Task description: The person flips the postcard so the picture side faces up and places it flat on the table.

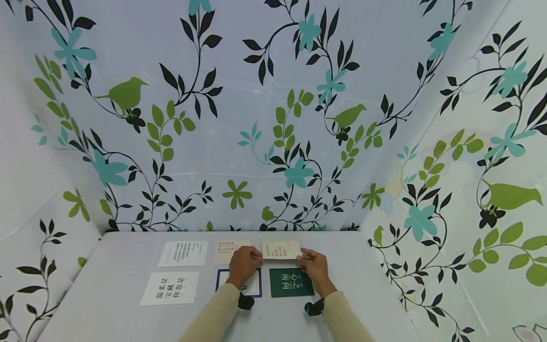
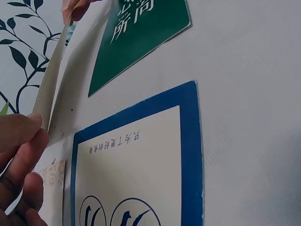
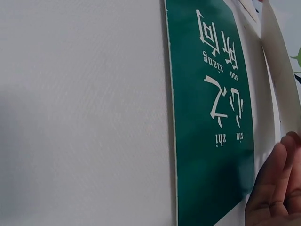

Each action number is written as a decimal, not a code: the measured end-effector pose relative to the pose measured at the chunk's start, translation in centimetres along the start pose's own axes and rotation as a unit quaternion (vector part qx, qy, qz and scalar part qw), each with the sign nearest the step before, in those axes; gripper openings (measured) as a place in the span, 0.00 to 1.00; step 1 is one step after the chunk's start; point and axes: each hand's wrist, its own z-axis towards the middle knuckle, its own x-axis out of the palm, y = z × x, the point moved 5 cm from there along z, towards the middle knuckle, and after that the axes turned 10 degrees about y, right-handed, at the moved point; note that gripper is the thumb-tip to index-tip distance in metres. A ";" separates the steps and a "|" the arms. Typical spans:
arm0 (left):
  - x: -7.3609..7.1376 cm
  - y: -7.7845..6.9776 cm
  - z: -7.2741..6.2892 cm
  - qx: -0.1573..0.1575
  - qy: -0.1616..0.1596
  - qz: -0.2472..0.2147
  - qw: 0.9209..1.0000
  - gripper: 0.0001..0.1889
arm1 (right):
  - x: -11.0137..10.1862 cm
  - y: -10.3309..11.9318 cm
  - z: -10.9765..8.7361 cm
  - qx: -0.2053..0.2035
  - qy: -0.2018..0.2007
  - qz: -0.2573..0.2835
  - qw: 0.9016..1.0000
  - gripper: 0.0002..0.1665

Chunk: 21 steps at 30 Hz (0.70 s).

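Observation:
A cream card (image 1: 281, 250) with lines of small writing is held at its two ends, tilted up from the table. My left hand (image 1: 244, 264) pinches its left end between thumb and fingers. At the opposite end, my right hand (image 1: 315, 269) grips the edge; the fingertips show behind the card in the right wrist view. Below the card lies a dark green card (image 1: 291, 283) with white characters. A blue-bordered card (image 1: 255, 286) lies partly hidden under my left hand and wrist. Behind that hand sits a beige card (image 1: 228, 251) with reddish writing.
Two white cards with black writing lie on the left of the white table (image 1: 115, 280): an upper white card (image 1: 183, 253) and a lower white card (image 1: 169, 288). A leaf-and-bird patterned curtain (image 1: 239, 142) rises behind the table's far edge.

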 end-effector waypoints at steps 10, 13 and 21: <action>0.4 -0.4 0.1 -0.012 -0.001 0.013 1.000 0.02 | 0.2 0.2 -0.9 -0.014 -0.050 -0.033 0.998 0.17; 0.5 -0.3 0.0 -0.006 -0.002 0.026 1.000 0.02 | 0.3 0.5 -1.1 -0.016 -0.055 -0.061 0.997 0.17; -0.1 -0.7 -0.7 0.008 -0.010 0.072 0.997 0.03 | 0.3 0.9 -1.6 -0.016 -0.071 -0.108 0.991 0.14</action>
